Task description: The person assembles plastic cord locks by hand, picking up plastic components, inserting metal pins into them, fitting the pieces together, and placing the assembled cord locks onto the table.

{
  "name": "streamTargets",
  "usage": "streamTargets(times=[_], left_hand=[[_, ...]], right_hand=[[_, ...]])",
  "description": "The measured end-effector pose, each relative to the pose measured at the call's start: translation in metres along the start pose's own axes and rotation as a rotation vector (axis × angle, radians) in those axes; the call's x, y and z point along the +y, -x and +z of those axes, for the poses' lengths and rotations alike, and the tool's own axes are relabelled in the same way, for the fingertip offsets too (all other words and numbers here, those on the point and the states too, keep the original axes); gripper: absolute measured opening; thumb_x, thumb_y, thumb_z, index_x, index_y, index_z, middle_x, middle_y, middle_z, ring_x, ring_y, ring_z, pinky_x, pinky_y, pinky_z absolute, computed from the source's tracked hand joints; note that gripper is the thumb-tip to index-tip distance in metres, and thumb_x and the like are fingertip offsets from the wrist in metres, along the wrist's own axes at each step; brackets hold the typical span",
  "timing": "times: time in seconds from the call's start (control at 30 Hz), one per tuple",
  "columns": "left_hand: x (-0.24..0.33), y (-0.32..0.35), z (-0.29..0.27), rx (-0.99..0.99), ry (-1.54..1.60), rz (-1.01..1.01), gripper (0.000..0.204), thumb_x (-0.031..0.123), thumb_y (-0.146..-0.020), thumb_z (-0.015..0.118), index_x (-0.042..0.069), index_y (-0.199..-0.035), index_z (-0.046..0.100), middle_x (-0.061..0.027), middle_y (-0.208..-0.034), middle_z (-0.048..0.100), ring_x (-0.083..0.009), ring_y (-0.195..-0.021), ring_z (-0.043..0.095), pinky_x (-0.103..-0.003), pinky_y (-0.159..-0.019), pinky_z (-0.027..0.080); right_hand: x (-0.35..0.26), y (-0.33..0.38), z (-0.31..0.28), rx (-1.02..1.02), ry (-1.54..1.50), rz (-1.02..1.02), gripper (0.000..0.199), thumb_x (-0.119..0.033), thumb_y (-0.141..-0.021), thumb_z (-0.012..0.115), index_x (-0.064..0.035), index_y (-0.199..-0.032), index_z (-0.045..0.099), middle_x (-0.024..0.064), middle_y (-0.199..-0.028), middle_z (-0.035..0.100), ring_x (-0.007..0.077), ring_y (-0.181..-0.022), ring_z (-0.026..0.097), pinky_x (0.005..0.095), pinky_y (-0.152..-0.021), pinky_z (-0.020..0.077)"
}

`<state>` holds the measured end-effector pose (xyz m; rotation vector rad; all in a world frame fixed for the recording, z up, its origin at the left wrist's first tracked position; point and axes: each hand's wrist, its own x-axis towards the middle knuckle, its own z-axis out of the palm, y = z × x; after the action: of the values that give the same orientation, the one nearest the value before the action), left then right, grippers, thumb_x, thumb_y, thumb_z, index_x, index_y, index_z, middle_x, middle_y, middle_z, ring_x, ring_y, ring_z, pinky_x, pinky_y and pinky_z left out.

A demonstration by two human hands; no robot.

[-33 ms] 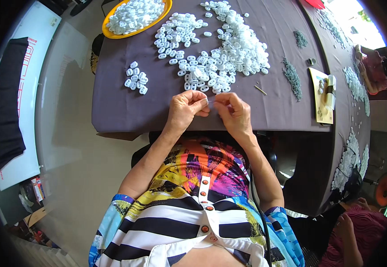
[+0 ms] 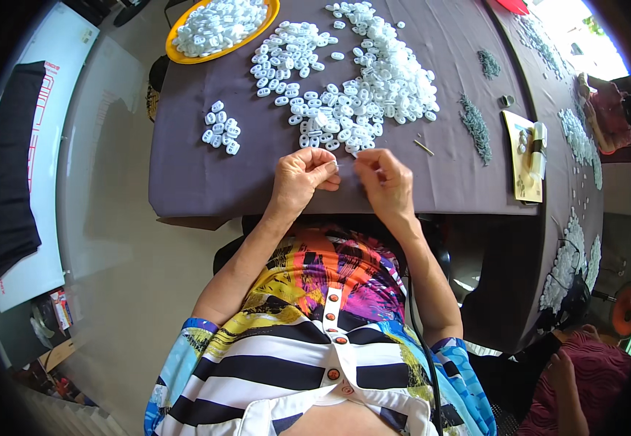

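Close to the table's front edge, my left hand (image 2: pixel 303 178) has thumb and index finger pinched on a small white piece, mostly covered by the fingertips. Just to its right my right hand (image 2: pixel 386 182) is closed in a pinch, its fingertips slightly blurred; what they hold, if anything, I cannot make out. Right beyond both hands spreads a large heap of white oval plastic pieces with two holes (image 2: pixel 395 80). A small separate group of white pieces (image 2: pixel 221 127) lies to the left.
A yellow tray (image 2: pixel 274 22) full of white pieces stands at the far left of the table. Grey-green small parts (image 2: pixel 477 129), a thin brass-coloured stick (image 2: pixel 424 147) and a yellowish card (image 2: pixel 519 167) lie to the right. Another person's arm (image 2: pixel 567 385) shows at the lower right.
My right hand has moved slightly right, widening the gap to my left hand, which stays nearly still. The other person's hand at the lower right has shifted a little.
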<state>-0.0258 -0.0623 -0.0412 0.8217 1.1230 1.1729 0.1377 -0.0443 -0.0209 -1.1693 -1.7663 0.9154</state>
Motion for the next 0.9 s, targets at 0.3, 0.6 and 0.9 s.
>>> streamTargets(times=[0.3, 0.6, 0.9], left_hand=[[0.004, -0.002, 0.002, 0.006, 0.045, -0.024, 0.008, 0.005, -0.081, 0.060, -0.001, -0.087, 0.060, -0.0045, -0.073, 0.061, -0.0115, -0.063, 0.061, -0.024, -0.057, 0.054], [0.003, -0.002, 0.001, 0.007, 0.036, -0.006, 0.010, 0.005, -0.081, 0.060, -0.001, -0.089, 0.059, -0.0050, -0.074, 0.061, -0.0117, -0.063, 0.061, -0.024, -0.056, 0.054], [0.003, -0.001, 0.000, 0.030, 0.114, -0.044, 0.010, 0.005, -0.081, 0.061, -0.001, -0.089, 0.059, -0.0071, -0.076, 0.062, -0.0129, -0.062, 0.062, -0.025, -0.055, 0.054]], right_hand=[[0.032, -0.045, -0.023, 0.148, 0.535, -0.043, 0.011, -0.011, -0.077, 0.060, -0.0037, -0.085, 0.058, 0.0113, -0.077, 0.060, 0.0243, -0.066, 0.060, 0.0331, -0.061, 0.0462], [0.029, -0.052, -0.020, 0.053, 0.625, 0.035, 0.015, -0.015, -0.075, 0.063, -0.0047, -0.085, 0.059, 0.0098, -0.079, 0.060, 0.0261, -0.071, 0.060, 0.0360, -0.063, 0.0458], [0.027, -0.035, -0.025, 0.086, -0.139, 0.268, 0.014, -0.011, -0.078, 0.064, -0.0035, -0.089, 0.059, 0.0057, -0.075, 0.062, 0.0124, -0.064, 0.059, 0.0262, -0.058, 0.0475]])
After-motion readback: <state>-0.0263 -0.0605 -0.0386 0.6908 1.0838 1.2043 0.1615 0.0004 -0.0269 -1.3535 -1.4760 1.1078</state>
